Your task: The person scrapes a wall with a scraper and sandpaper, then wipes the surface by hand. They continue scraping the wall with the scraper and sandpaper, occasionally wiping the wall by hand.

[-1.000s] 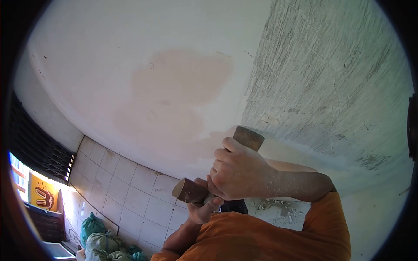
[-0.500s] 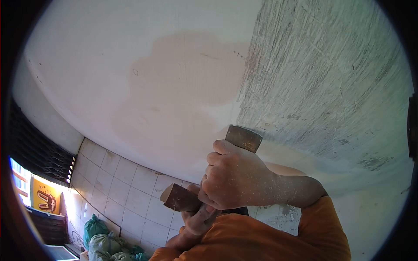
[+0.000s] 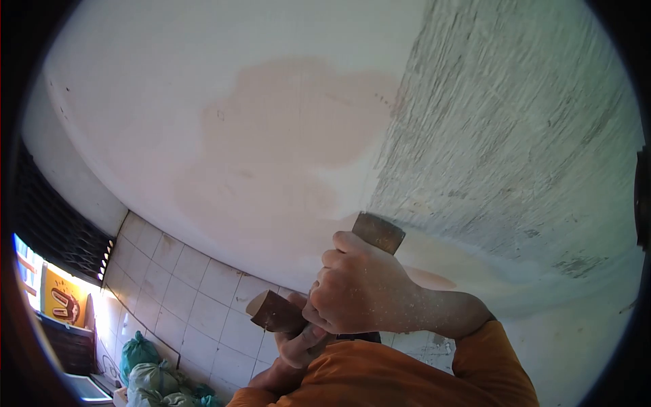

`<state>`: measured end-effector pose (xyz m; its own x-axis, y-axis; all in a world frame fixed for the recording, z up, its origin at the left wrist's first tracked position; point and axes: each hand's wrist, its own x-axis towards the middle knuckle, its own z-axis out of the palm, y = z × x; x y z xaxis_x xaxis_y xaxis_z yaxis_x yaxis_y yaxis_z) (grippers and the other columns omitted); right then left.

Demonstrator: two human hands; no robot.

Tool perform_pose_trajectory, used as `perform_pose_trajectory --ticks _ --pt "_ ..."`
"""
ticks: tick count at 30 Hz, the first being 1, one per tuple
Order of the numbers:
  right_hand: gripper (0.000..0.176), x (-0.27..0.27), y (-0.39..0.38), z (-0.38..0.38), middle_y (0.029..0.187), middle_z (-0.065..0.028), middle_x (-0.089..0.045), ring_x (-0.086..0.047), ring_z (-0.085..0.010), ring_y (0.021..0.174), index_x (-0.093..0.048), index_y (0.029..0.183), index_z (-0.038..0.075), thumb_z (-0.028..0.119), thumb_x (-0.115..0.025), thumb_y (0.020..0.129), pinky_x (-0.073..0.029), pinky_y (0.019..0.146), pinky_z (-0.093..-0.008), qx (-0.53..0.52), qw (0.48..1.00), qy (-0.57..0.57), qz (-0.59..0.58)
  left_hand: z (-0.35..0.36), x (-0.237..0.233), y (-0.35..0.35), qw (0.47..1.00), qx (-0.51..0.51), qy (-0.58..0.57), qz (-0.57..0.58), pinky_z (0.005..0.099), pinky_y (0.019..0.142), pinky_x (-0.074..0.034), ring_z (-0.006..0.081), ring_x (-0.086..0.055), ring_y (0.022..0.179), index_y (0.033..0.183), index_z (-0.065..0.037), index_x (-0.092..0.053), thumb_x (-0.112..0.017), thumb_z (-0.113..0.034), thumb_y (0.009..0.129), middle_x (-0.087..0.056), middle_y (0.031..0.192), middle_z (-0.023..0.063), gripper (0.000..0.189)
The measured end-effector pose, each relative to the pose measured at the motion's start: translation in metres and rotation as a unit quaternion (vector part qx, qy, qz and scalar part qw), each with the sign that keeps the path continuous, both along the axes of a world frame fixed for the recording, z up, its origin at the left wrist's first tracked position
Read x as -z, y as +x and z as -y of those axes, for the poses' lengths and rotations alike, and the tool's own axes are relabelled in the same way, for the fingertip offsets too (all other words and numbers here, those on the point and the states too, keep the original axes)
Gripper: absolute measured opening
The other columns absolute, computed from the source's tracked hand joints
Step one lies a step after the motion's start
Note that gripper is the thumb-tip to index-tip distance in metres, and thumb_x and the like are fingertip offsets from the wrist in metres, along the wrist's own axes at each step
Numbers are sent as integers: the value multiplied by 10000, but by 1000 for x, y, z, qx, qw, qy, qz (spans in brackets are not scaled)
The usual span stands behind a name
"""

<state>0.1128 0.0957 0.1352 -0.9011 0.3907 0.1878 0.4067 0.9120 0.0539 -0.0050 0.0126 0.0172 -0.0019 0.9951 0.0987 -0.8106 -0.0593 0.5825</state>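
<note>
My right hand [image 3: 366, 285] is closed around a worn, dark flat-bladed scraper [image 3: 380, 233], whose end lies at the wall by the lower tip of the rough scraped area. Just below and to the left, my left hand [image 3: 302, 344] is closed on a brown block-like tool [image 3: 278, 313] with a pale end face. The two hands are close together, and the right one partly covers the left. Pale dust speckles my right hand and forearm. The wall [image 3: 305, 34] bears a pinkish patch [image 3: 271, 129] beside grey, streaked roughness [image 3: 502, 115].
White floor tiles [image 3: 203, 298] meet the wall's base at the lower left. Green and pale tied bags [image 3: 152, 376] stand on them. A dark slatted shutter [image 3: 51, 217] and a yellow picture panel [image 3: 64, 298] are at the far left. A cable crosses the tiles.
The scraper and my right hand have shifted slightly downward in the view. My left hand sits a little further left and lower, still with the brown tool. The background has shifted slightly too.
</note>
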Motion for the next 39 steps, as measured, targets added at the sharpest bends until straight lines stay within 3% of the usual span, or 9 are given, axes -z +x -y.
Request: perform_pose_trajectory --ticks 7,13,15,24,30,34,39 --pt "322 -6 -4 -4 400 -39 -452 -463 -168 465 -496 398 103 223 -604 677 -368 620 -316 24 998 42 30 -14 17 3 995 25 74 62 260 532 -417 157 -520 613 930 -12 -429 -627 -68 788 -531 780 108 250" --pt "316 2 -2 1 412 -49 -471 -483 -181 486 -514 406 94 222 -595 683 -383 645 -316 25 1000 2 0 -4 7 4 998 17 -9 53 258 540 -414 160 -520 639 918 -12 -428 -613 -66 777 -523 802 110 239" --pt "322 -7 -4 2 415 -45 -476 -485 -177 491 -516 404 102 232 -593 689 -386 672 -308 36 999 -9 21 -4 -3 1 999 10 18 35 257 539 -413 161 -520 646 914 -13 -430 -606 -64 772 -522 808 107 231" --pt "355 -16 -7 -2 382 -12 -413 -419 -148 458 -486 392 122 245 -586 710 -361 620 -305 37 998 46 -2 -9 -9 -2 999 -18 30 25 259 542 -413 154 -520 623 915 -9 -427 -619 -82 776 -527 784 99 248" --pt "344 -7 -1 -5 380 -4 -410 -414 -144 450 -491 396 126 242 -593 703 -359 614 -296 12 1000 14 6 -6 -7 6 999 -19 25 33 264 557 -420 156 -531 668 929 -10 -432 -598 -52 788 -537 833 111 221" --pt "348 -21 -4 -5 375 -3 -404 -408 -142 439 -480 392 127 232 -586 706 -361 607 -297 4 999 45 -17 -8 -20 -5 997 29 65 42 269 560 -435 174 -545 656 928 -12 -431 -600 -59 795 -537 815 118 220" --pt "343 -24 -3 -4 376 -8 -417 -394 -142 417 -480 390 125 218 -581 705 -355 585 -296 12 999 41 15 -13 -23 0 998 7 59 24 274 549 -431 173 -538 622 932 -10 -428 -606 -78 806 -533 781 118 229"
